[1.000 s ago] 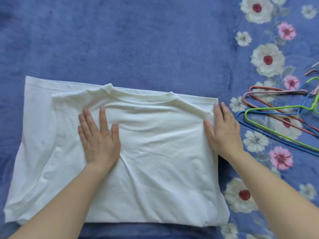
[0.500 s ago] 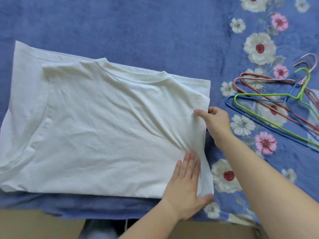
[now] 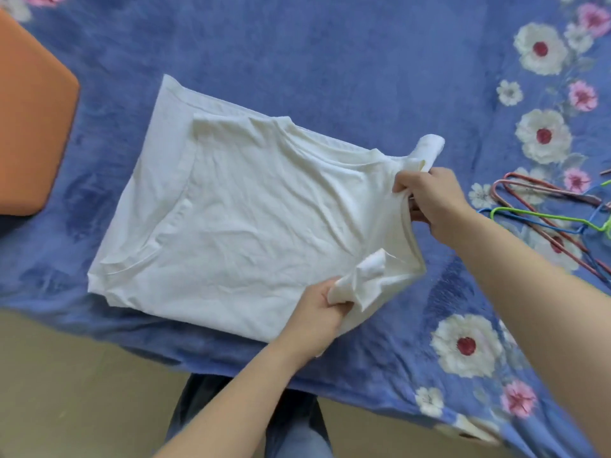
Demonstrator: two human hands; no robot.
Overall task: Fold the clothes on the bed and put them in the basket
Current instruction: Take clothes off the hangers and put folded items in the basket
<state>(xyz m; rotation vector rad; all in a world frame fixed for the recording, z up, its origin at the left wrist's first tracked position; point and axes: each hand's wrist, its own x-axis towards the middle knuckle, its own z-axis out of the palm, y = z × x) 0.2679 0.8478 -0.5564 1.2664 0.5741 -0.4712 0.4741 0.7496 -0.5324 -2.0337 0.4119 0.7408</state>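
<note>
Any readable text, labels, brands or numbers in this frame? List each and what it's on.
None readable.
White T-shirt: plain, no print or tag showing.
Blue blanket: flower pattern only, no lettering.
Wire hangers: no markings visible.
Orange object at the left edge: blank surface.

light: soft, even | shadows: faint | blur: slight motion blur | edges: wide-angle bending
</note>
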